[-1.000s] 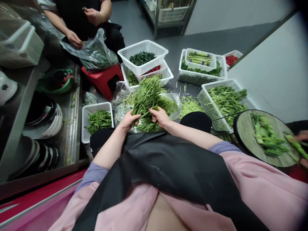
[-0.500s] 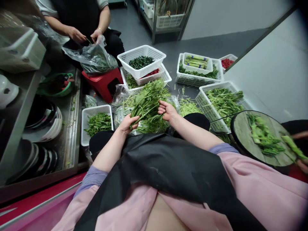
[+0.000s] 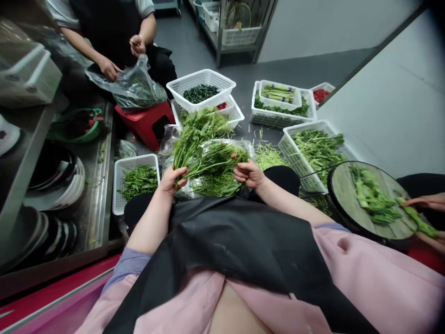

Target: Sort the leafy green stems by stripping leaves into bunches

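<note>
My left hand (image 3: 174, 180) is wrapped around the stem ends of a bunch of leafy greens (image 3: 194, 134), whose leaves fan up and away from me. To the right, my right hand (image 3: 249, 172) is closed on thin green stems and leaves (image 3: 222, 157) that stretch leftward toward the bunch. Whether these strands still join the bunch cannot be made out. Under both hands, a clear plastic bag (image 3: 247, 144) lies spread with more greens (image 3: 219, 183) on it, over my black apron's far edge.
A white basket (image 3: 114, 185) of cut greens stands left. Beyond are stacked baskets (image 3: 227, 87) with dark green peppers. More vegetable baskets (image 3: 283, 144) stand right, near a round chopping board (image 3: 335, 185) and another person's hands (image 3: 429, 232). A co-worker's hand (image 3: 109, 69) touches a bag on a red stool (image 3: 139, 123).
My left hand has moved left with the bunch, which now stands more upright. My right hand has closed on strands of greens and shifted slightly right and down. The co-worker's hands have separated.
</note>
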Demonstrator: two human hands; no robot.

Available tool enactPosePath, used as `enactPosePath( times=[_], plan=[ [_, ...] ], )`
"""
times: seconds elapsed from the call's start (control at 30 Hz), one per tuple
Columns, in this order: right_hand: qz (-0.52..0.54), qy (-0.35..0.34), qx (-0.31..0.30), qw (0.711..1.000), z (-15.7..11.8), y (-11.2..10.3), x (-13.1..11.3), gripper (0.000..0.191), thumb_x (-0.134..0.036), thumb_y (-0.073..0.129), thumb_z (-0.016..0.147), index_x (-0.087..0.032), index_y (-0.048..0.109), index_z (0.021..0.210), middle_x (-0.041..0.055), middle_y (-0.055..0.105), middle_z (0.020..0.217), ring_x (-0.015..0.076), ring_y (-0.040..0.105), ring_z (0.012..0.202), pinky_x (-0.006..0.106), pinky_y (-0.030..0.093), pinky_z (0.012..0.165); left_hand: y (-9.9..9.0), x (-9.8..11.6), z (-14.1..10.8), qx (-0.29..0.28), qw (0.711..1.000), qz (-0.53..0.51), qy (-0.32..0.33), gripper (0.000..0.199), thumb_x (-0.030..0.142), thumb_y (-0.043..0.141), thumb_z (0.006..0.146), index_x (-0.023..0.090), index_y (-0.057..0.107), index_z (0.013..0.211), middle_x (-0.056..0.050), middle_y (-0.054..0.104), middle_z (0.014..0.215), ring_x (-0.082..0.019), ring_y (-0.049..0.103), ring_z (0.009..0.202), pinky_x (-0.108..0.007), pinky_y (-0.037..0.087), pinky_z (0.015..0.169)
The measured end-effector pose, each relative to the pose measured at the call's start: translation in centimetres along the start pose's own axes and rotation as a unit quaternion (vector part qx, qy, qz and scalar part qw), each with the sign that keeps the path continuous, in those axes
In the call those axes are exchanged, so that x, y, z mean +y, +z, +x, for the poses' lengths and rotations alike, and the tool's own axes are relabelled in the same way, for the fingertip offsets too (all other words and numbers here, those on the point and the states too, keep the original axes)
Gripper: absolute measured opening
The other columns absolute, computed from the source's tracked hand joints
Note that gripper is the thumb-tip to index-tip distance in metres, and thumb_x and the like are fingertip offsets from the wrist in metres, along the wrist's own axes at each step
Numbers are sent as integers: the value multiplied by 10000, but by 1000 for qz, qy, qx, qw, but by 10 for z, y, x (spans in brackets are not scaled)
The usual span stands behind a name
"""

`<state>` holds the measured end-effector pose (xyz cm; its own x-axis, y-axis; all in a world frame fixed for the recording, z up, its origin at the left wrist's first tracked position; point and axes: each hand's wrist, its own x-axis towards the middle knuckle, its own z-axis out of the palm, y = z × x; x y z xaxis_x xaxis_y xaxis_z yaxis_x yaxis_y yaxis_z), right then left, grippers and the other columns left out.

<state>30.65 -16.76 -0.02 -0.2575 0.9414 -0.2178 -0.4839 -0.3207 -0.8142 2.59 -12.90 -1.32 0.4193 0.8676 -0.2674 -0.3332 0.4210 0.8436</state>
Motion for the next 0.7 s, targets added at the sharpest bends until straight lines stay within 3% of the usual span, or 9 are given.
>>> enactPosePath(
  times=[0.1,0.2,0.43,0.5,0.57,0.63,0.7],
  plan=[
    [-36,6,-25,999,1,-11,-2,383,-295,730,555,-205,550,881,-147,274,425,36,161,359,198,141,365,1,0,-1,-32,999,8,-26,350,312,790,619,150,504,741,89,427,521,-4,316,294,-147,197,306],
    [-63,-25,-2,998,8,-14,-4,387,-318,737,559,-211,554,882,-140,299,424,43,184,362,198,164,368,3,-4,1,-57,997,8,-53,372,323,779,639,163,444,655,89,398,493,-5,312,295,-142,204,305],
    [-76,-73,15,994,14,4,-1,379,-447,744,615,-245,521,844,-139,243,444,56,174,386,200,188,393,13,-17,3,-80,989,11,-122,376,276,783,625,175,427,696,102,394,511,-1,298,302,-131,227,316],
    [-120,-108,62,985,17,6,0,325,-437,723,641,-242,513,794,-123,278,458,65,211,397,213,226,407,14,-18,2,-81,989,12,-124,373,264,780,630,175,424,694,99,400,513,-3,312,312,-128,230,319],
    [-211,-170,133,953,22,2,-2,262,-387,708,657,-231,518,749,-84,398,508,87,339,459,233,322,467,13,-17,1,-68,992,11,-109,346,258,774,642,170,450,723,101,407,517,-2,317,315,-125,240,325],
    [-306,-235,207,899,29,-8,-9,206,-339,685,673,-218,525,721,-37,519,613,119,465,594,258,404,580,10,-16,1,-56,994,14,-91,327,272,770,651,164,482,761,107,402,504,-3,303,304,-127,239,320],
    [-361,-276,281,845,36,-24,-20,157,-313,641,706,-206,526,712,-11,563,682,136,502,682,274,428,660,5,-13,0,-48,996,17,-75,328,289,771,651,157,507,792,111,401,487,-5,283,288,-131,219,306]
  ],
)
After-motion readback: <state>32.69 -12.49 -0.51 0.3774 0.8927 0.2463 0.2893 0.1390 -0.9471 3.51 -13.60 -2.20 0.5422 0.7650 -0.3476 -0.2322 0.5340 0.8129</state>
